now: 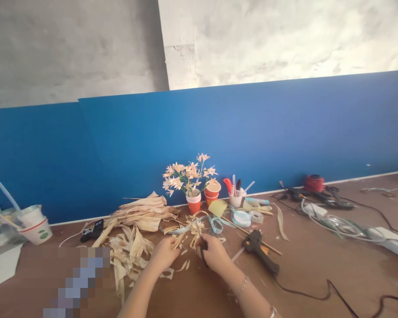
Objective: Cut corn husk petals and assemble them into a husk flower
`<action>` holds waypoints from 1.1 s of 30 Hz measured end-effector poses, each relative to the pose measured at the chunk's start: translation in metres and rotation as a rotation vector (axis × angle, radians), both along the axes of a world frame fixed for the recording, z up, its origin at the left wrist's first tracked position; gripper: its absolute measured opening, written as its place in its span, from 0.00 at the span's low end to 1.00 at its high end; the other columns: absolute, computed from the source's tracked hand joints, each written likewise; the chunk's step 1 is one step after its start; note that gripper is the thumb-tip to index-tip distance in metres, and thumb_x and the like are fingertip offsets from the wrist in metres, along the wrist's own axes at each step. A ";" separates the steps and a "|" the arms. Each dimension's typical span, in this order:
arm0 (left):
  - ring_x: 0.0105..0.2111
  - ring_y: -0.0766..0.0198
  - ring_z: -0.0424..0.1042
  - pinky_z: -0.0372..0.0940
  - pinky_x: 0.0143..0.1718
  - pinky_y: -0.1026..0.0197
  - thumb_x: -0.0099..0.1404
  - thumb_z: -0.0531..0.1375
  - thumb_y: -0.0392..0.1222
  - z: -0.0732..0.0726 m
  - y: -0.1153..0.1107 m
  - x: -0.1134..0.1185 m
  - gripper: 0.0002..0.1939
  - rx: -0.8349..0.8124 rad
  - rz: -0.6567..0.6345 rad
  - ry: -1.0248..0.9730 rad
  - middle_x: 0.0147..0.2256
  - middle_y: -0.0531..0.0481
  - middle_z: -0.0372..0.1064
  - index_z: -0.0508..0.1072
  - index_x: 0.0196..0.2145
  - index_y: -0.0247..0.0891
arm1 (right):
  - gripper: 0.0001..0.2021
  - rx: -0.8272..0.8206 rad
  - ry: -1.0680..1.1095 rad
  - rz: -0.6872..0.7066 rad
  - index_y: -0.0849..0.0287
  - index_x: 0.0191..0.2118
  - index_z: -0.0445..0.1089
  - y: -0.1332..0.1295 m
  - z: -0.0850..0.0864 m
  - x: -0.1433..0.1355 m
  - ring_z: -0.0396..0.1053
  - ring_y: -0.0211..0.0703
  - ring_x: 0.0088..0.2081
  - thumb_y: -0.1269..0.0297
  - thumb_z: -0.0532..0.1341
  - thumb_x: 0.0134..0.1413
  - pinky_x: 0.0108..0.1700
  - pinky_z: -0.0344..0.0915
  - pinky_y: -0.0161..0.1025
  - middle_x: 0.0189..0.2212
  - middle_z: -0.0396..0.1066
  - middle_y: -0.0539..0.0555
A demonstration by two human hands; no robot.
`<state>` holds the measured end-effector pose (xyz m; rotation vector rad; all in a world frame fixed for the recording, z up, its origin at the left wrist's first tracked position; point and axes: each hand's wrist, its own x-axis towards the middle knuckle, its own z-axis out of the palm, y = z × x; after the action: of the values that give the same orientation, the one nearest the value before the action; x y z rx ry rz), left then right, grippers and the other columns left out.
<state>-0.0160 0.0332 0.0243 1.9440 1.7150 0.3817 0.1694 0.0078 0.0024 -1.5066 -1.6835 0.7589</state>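
In the head view, my left hand [166, 252] is closed on a pale corn husk strip [178, 242] over the brown table. My right hand [216, 253] grips dark-handled scissors [203, 248], blades pointing away from me, close to the strip. Whether the blades touch it, I cannot tell. Cut husk pieces [196, 232] lie just beyond and between my hands. Behind them, pale husk flowers [189, 173] on green stems stand in an orange-and-white paper cup [194, 206]. Left of my left hand spreads a heap of dried corn husks [132, 247].
A black glue gun [259, 251] with a trailing cord lies to the right. Ribbon rolls [241, 218], a pen-filled cup [235, 201] and another orange cup [212, 190] stand farther back. Cables and a power strip [389, 240] occupy the right; a white cup [37, 230] stands left.
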 end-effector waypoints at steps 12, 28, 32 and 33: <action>0.29 0.62 0.71 0.59 0.28 0.66 0.53 0.58 0.35 0.006 -0.014 -0.004 0.12 -0.069 -0.058 -0.078 0.30 0.50 0.74 0.76 0.36 0.37 | 0.05 -0.015 0.059 -0.049 0.59 0.28 0.69 -0.002 0.003 0.002 0.67 0.41 0.27 0.71 0.57 0.42 0.30 0.58 0.33 0.22 0.70 0.50; 0.23 0.64 0.65 0.52 0.23 0.65 0.52 0.61 0.42 0.013 -0.011 -0.038 0.06 -0.127 0.111 -0.054 0.19 0.56 0.62 0.69 0.24 0.38 | 0.44 -0.505 0.682 0.287 0.52 0.63 0.43 -0.022 0.016 -0.017 0.71 0.35 0.20 0.67 0.58 0.35 0.17 0.43 0.29 0.47 0.72 0.60; 0.20 0.68 0.60 0.52 0.23 0.66 0.61 0.54 0.56 0.019 -0.013 -0.026 0.18 -0.119 0.207 -0.525 0.21 0.57 0.58 0.68 0.35 0.37 | 0.33 -0.473 0.569 0.167 0.60 0.53 0.56 -0.016 0.017 -0.016 0.64 0.31 0.13 0.61 0.60 0.36 0.14 0.40 0.29 0.38 0.76 0.57; 0.19 0.69 0.58 0.52 0.22 0.66 0.64 0.49 0.58 0.019 -0.013 -0.021 0.21 -0.213 0.208 -0.697 0.21 0.58 0.57 0.67 0.38 0.37 | 0.28 -0.454 0.567 0.149 0.61 0.48 0.59 -0.014 0.016 -0.015 0.62 0.30 0.12 0.60 0.60 0.36 0.14 0.41 0.29 0.35 0.76 0.55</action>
<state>-0.0367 0.0201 0.0428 1.2665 1.4111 0.8045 0.1541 -0.0059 0.0184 -1.2786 -1.2445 1.5641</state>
